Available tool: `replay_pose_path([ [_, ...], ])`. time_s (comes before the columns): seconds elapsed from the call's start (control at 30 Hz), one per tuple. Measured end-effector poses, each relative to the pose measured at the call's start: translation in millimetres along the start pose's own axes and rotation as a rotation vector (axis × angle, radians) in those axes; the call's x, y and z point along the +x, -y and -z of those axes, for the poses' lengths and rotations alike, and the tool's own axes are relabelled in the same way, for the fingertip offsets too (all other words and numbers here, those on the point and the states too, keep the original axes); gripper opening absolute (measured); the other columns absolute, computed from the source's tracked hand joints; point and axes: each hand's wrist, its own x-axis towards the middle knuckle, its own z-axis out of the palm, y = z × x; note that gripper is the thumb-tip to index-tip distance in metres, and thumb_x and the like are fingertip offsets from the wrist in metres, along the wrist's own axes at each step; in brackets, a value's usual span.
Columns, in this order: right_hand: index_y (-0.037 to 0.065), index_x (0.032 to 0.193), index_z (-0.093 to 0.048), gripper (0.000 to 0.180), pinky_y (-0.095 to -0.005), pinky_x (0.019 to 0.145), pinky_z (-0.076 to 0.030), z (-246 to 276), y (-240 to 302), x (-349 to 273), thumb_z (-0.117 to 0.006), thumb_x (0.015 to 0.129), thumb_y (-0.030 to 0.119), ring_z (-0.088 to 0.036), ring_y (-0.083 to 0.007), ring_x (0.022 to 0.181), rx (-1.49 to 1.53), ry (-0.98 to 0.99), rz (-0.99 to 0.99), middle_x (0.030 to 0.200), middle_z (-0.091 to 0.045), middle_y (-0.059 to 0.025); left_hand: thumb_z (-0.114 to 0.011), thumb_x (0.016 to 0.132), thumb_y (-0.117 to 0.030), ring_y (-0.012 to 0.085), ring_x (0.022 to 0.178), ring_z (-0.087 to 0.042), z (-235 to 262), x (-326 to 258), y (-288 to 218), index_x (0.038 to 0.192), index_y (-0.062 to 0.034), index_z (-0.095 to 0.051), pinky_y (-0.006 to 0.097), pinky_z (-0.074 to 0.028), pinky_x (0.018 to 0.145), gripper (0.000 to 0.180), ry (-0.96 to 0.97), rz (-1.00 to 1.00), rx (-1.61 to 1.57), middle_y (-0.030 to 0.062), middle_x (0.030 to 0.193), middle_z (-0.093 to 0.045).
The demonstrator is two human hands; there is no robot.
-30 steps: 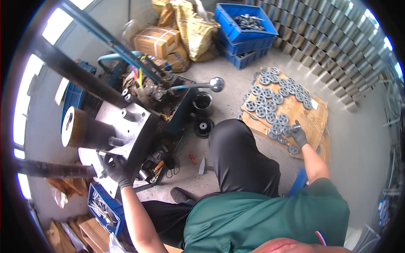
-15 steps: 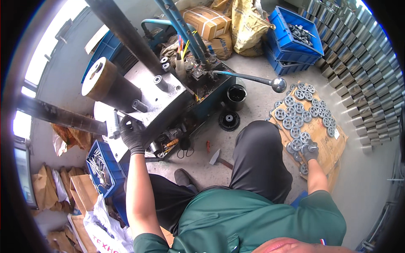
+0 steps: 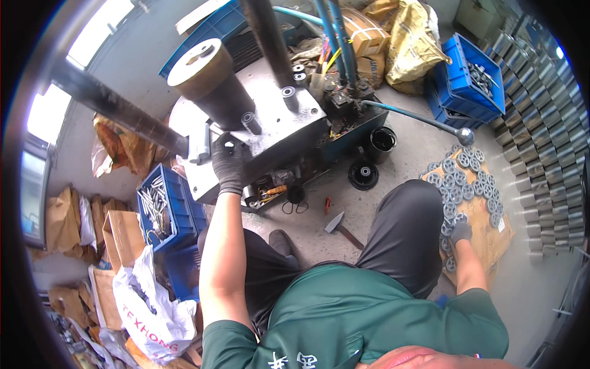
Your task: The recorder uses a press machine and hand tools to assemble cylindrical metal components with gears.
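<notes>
My left hand (image 3: 228,165), in a dark glove, rests at the near edge of the press's steel plate (image 3: 279,123). Its fingers are curled; anything between them is too small to make out. Beside it on the plate lies a metal pin (image 3: 200,142). A thick dark cylinder (image 3: 221,86) with a pale top and several small sleeves stand on the plate, among them a sleeve (image 3: 251,123) just past my fingers. Far right, my right hand (image 3: 461,231), in a grey glove, closes on a small grey spoked wheel (image 3: 461,218) among several similar wheels (image 3: 455,179) on flat cardboard (image 3: 482,246).
A hammer (image 3: 335,222) lies on the floor near my feet, with a black round part (image 3: 363,174) beyond it. A long ball-ended lever (image 3: 418,118) juts right from the press. Blue bins (image 3: 470,80) stand at the back right; another bin (image 3: 175,212) of metal parts stands left.
The view has swung, so the press and wheels sit elsewhere in the picture. My left hand has come away from beside the metal pin. My right hand stays among the wheels.
</notes>
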Motion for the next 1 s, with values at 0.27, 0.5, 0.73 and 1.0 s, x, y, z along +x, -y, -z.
replay_pose_path([
  [0.27, 0.006, 0.128, -0.067, 0.04, -0.046, 0.097, -0.056, 21.1, 24.2, -17.5, -0.065, 0.096, 0.03, -0.068, -0.0394, 0.116, 0.017, 0.095, 0.005, 0.143, -0.059, -0.0184, -0.071, 0.092, -0.009, 0.0229, 0.086, -0.069, 34.0, -0.8, -29.6, 0.122, -0.0026, -0.064, 0.038, -0.056, 0.081, 0.032, -0.127, 0.066, 0.061, 0.0131, 0.112, -0.068],
  [0.5, 0.015, 0.14, -0.057, 0.045, -0.0498, 0.103, -0.05, -96.0, 7.6, -16.4, -0.052, 0.103, 0.039, -0.062, -0.0405, 0.124, 0.845, -0.478, -0.509, 0.136, -0.061, -0.0156, -0.069, 0.094, -0.011, 0.0224, 0.098, -0.067, 51.4, -20.9, -77.6, 0.118, 0.0008, -0.065, 0.035, -0.054, 0.089, 0.027, -0.14, -0.004, -0.326, 0.0111, 0.111, -0.069],
  [0.73, 0.004, 0.129, -0.064, 0.05, -0.0414, 0.085, -0.061, -55.9, 74.9, -40.1, -0.075, 0.088, 0.029, -0.073, -0.0306, 0.105, 0.989, -0.136, -1.025, 0.116, -0.074, -0.0141, -0.072, 0.092, -0.014, 0.0207, 0.094, -0.068, 49.5, -23.5, -58.2, 0.125, 0.0028, -0.064, 0.034, -0.054, 0.086, 0.038, 0.012, 0.581, -0.602, 0.0137, 0.105, -0.071],
  [1.0, 0.004, 0.11, -0.07, 0.025, -0.0398, 0.083, -0.06, -69.5, 42.5, -90.1, -0.057, 0.089, 0.01, -0.073, -0.0294, 0.096, 0.181, -0.155, 0.091, 0.103, -0.073, -0.0161, -0.07, 0.091, -0.014, 0.0213, 0.085, -0.067, 34.8, -22.9, -67.0, 0.128, 0.002, -0.061, 0.034, -0.056, 0.079, 0.041, 0.037, 0.662, -0.715, 0.0127, 0.105, -0.069],
])
